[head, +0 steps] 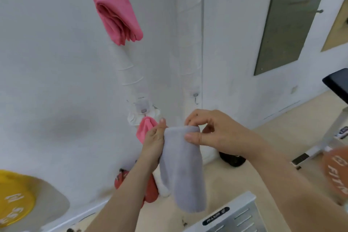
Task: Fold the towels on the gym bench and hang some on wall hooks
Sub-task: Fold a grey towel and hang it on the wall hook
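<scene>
Pinching the top fold of a grey towel (181, 167), right hand (211, 133) thumb and forefinger closed on its upper edge; left hand (153, 141) grips the towel's left side. Towel hangs below both hands. Just beyond the left fingers — a pink towel (145, 128), apparently hooked to the wall; another pink towel (116, 13) hangs well above.

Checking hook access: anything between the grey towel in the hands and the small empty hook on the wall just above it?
Head view: nothing but bare white wall between the grey towel and the empty hook; the right hand pinches the towel's top just below.
</scene>
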Action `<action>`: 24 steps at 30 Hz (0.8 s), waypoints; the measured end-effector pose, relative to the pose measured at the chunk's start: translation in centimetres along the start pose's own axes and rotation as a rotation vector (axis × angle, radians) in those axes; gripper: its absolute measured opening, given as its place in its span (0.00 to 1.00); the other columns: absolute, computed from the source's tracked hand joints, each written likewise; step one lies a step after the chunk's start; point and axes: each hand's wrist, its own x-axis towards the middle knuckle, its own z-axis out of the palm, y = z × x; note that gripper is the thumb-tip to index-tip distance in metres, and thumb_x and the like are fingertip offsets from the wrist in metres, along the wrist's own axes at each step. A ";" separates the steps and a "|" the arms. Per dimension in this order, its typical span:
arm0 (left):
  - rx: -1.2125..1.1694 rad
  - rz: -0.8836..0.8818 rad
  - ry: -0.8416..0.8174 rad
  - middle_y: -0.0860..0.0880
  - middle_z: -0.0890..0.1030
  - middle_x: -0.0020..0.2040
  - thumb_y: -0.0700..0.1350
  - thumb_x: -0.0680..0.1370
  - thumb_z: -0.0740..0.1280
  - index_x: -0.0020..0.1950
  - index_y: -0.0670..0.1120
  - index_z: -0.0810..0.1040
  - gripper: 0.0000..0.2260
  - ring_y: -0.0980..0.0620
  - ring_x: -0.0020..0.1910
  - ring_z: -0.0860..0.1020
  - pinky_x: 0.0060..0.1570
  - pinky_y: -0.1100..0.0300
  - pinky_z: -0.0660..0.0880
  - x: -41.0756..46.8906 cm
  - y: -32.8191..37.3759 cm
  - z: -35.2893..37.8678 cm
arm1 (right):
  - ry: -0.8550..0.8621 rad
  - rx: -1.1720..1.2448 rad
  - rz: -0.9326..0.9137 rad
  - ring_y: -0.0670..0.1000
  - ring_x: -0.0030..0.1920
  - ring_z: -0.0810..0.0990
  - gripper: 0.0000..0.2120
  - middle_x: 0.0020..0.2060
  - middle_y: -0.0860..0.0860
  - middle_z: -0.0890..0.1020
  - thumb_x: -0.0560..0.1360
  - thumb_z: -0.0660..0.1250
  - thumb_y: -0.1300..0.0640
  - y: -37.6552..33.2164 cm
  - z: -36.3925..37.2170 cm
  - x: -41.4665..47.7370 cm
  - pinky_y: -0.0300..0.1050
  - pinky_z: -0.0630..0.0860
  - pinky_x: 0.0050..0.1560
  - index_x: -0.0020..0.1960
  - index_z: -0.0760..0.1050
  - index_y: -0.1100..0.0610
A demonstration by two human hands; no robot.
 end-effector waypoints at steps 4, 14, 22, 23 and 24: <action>-0.002 -0.123 0.013 0.48 0.78 0.29 0.56 0.81 0.58 0.37 0.44 0.77 0.20 0.55 0.30 0.78 0.35 0.60 0.74 4.1 -1.4 2.9 | -0.131 0.174 0.091 0.43 0.32 0.72 0.12 0.31 0.47 0.74 0.78 0.66 0.60 4.2 -2.2 3.5 0.37 0.70 0.35 0.35 0.77 0.55; 0.301 0.182 -0.167 0.57 0.83 0.44 0.41 0.78 0.64 0.45 0.49 0.82 0.08 0.63 0.47 0.78 0.46 0.73 0.72 17.5 -2.7 6.2 | -0.142 0.113 0.329 0.45 0.36 0.73 0.10 0.33 0.48 0.74 0.78 0.66 0.56 16.0 -6.2 13.6 0.39 0.71 0.39 0.40 0.78 0.59; 0.379 0.004 -0.678 0.52 0.83 0.39 0.53 0.72 0.72 0.48 0.51 0.81 0.08 0.57 0.40 0.79 0.42 0.62 0.73 28.3 -5.4 7.3 | -0.224 -0.125 0.495 0.38 0.27 0.71 0.06 0.26 0.43 0.73 0.73 0.71 0.54 24.6 -8.9 21.2 0.28 0.66 0.30 0.38 0.80 0.52; 0.424 0.002 -0.686 0.55 0.81 0.35 0.50 0.72 0.72 0.44 0.52 0.81 0.04 0.60 0.36 0.77 0.38 0.66 0.71 29.2 -5.9 7.4 | -0.222 -0.107 0.516 0.38 0.28 0.73 0.06 0.27 0.43 0.75 0.73 0.72 0.54 25.7 -9.1 21.8 0.28 0.68 0.31 0.38 0.79 0.50; 0.485 0.023 -0.678 0.59 0.79 0.32 0.48 0.73 0.72 0.40 0.53 0.81 0.02 0.62 0.33 0.75 0.35 0.69 0.69 30.3 -6.6 7.6 | -0.218 -0.083 0.537 0.38 0.30 0.75 0.04 0.29 0.43 0.78 0.72 0.73 0.55 26.7 -9.4 22.4 0.29 0.70 0.33 0.39 0.80 0.51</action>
